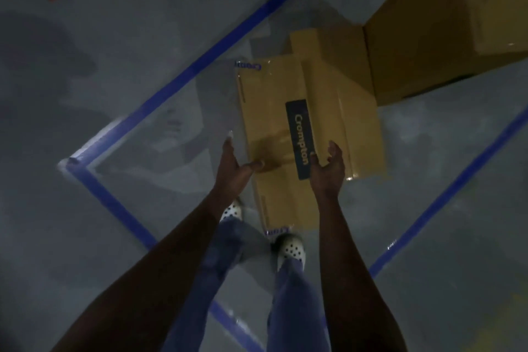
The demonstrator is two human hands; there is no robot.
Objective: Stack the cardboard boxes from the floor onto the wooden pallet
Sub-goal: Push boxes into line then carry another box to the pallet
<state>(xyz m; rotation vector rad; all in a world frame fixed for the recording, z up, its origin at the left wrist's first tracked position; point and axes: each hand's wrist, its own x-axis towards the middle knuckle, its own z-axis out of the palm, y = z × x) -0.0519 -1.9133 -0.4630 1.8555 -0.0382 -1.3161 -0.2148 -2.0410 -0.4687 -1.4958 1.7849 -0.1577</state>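
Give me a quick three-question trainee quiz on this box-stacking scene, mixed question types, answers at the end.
1. True or false: the long tape line on the grey floor, left of the flat brown cardboard box, is green.
2. That box's dark label reads: A Crompton, B Philips, C Fragile.
3. Fill in: the left hand and right hand reach toward the box, each grip ____ and holding nothing.
Key: 1 false, it is blue. 2 A. 3 open.
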